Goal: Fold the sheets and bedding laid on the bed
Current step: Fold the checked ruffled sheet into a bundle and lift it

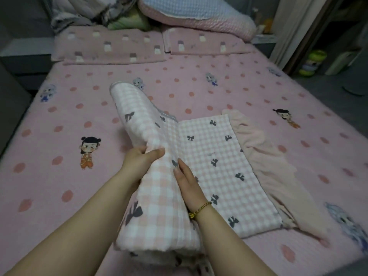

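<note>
Head view: left hand (142, 159) grips the raised fold of the checked blanket (211, 154); right hand (189, 186) presses it, fingers straight.

Both bare forearms reach forward from the lower edge, converging slightly. The left hand (142, 160) grips a raised fold of the blanket (139, 120), thumb on top, fingers curled beneath. The right hand (188, 184) lies flat against it, fingers straight and together, pointing away.
</note>
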